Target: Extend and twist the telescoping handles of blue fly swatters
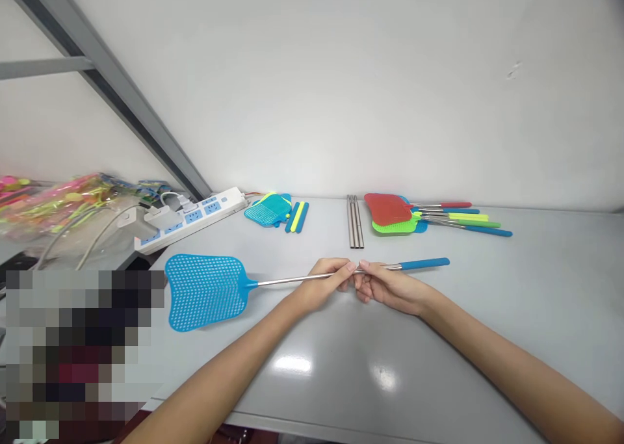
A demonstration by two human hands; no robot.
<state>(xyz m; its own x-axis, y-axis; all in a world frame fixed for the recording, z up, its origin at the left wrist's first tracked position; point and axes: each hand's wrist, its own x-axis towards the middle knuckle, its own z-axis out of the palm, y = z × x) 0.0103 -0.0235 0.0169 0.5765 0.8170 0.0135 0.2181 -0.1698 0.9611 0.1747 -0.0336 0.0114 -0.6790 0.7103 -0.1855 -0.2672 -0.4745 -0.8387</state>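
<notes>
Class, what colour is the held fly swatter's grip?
The grip is blue, showing best in the head view.

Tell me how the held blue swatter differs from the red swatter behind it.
The blue swatter is held in the left hand and right hand; the red swatter lies atop other swatters. The blue swatter is nearer the camera; the red swatter sits farther back. Both have their heads toward the picture's left.

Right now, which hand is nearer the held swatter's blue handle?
Right: right hand holds the shaft beside the blue handle; left hand holds it farther off, toward the mesh head.
</notes>
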